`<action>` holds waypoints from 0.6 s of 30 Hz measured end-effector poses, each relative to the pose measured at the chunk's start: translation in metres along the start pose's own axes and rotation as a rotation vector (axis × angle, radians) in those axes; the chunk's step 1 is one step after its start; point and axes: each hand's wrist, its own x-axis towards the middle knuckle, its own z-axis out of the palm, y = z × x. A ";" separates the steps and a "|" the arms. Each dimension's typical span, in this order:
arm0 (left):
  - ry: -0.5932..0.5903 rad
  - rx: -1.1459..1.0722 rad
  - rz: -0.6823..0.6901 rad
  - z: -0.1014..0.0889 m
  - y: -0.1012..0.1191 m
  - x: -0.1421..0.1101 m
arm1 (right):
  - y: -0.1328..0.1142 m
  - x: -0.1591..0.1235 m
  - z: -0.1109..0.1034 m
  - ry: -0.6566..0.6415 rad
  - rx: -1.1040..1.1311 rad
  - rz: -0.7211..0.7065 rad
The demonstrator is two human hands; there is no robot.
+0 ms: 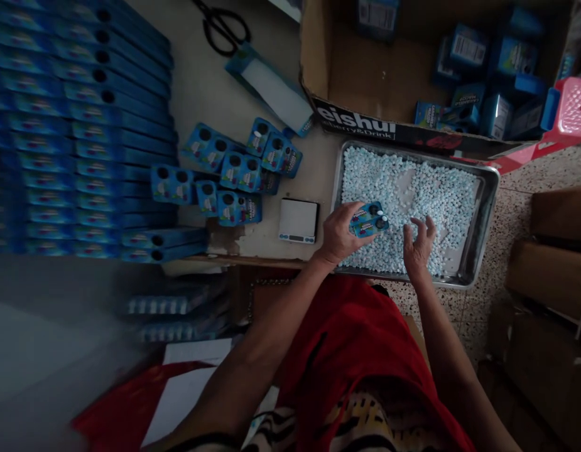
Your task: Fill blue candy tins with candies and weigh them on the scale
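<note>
Left hand [338, 232] grasping a pair of blue printed cardboard boxes [362, 221]; right hand [418, 250] spread, seemingly empty.
Holed boxes [232, 178] on the pale table [189, 69] look unfinished; the held pair, over pale-blue pellets [365, 176] in a metal tray [486, 213], midway; boxed packs [468, 48] in the brown cardboard carton [314, 50], perhaps done.

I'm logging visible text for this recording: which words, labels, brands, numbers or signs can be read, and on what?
"eishui": large white letters on the black-printed wall of the brown cardboard carton.
"berry&Drink": smaller, just beneath it; its beginning is unclear.
Too small or blurred: print on the small blue packs in the left hand, the other blue packs and the square white-topped scale.
</note>
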 end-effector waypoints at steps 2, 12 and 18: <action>-0.020 -0.021 0.032 -0.003 0.001 0.000 | 0.000 0.004 -0.002 -0.031 0.027 -0.007; 0.037 -0.142 0.016 0.003 0.000 0.025 | -0.023 0.033 -0.016 -0.035 0.223 0.065; 0.445 -0.018 -0.184 -0.045 -0.026 0.056 | -0.020 0.039 -0.019 0.026 0.258 0.347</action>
